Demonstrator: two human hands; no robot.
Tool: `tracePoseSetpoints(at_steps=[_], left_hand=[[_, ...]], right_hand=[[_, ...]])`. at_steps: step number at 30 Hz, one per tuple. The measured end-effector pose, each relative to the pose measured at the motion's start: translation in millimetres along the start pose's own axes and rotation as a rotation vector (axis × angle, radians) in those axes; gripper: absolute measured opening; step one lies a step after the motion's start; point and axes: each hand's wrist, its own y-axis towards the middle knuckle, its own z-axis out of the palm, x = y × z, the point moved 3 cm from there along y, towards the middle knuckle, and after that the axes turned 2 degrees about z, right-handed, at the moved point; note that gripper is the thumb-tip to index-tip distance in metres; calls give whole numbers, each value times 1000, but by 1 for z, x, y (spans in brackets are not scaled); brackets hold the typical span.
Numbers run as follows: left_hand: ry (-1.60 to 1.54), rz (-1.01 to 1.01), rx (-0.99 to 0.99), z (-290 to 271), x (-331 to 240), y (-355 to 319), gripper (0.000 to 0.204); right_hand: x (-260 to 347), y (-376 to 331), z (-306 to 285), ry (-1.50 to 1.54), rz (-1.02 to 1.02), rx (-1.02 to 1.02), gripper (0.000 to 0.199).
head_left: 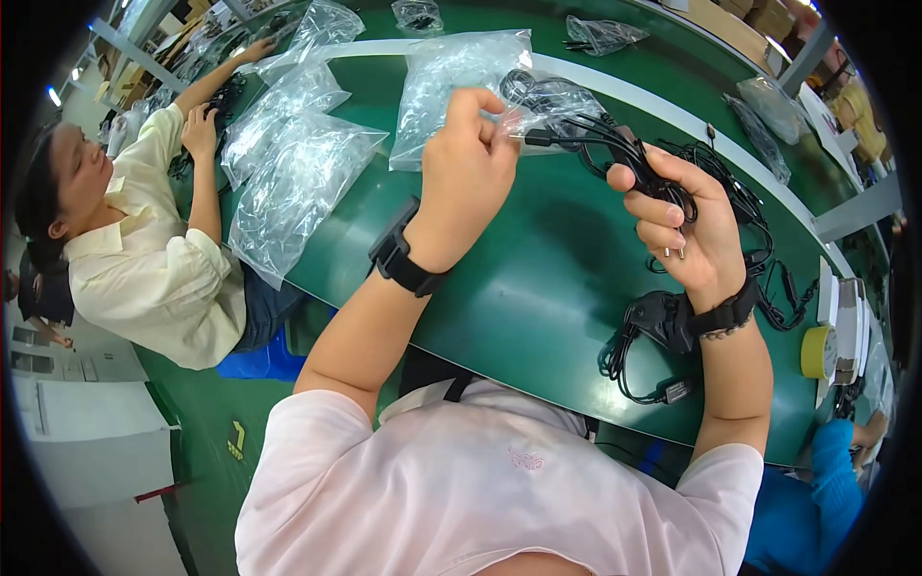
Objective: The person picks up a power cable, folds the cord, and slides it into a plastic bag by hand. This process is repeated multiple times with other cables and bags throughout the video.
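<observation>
My right hand (693, 228) is closed around a folded bundle of black cables (653, 173). Two slim metal pins stick out below its fingers. From the bundle, a black connector (541, 137) with a bright metal tip points left to my left hand (469, 178). The left thumb and forefinger are pinched together at that tip. Crumpled clear plastic (567, 100) shows by these fingertips, and I cannot tell exactly what they grip. Behind it lies a coiled black cable (519, 84). A black adapter (661, 319) with its cord rests beside my right wrist.
Clear plastic bags (305, 187) are spread on the green table (509, 317) at left, another bag (449, 82) ahead. More black cables (789, 293) and a yellow tape roll (818, 351) are at right. A co-worker (163, 259) sits left; a blue sleeve (834, 470) shows right.
</observation>
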Motion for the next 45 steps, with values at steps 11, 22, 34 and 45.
tracePoseSetpoints(at_steps=[11, 22, 34, 45], left_hand=[[-237, -84, -60, -14, -3, 7, 19], [520, 169, -148, -17, -7, 6, 16], [-133, 253, 73, 13, -37, -27, 13], [-158, 319, -43, 11, -39, -33, 30]], right_hand=[[-1, 12, -2, -585, -423, -302, 38], [-37, 3, 11, -1531, -866, -326, 42], [-17, 19, -6, -274, -167, -92, 39], [-10, 14, -8, -482, -415, -55, 43]])
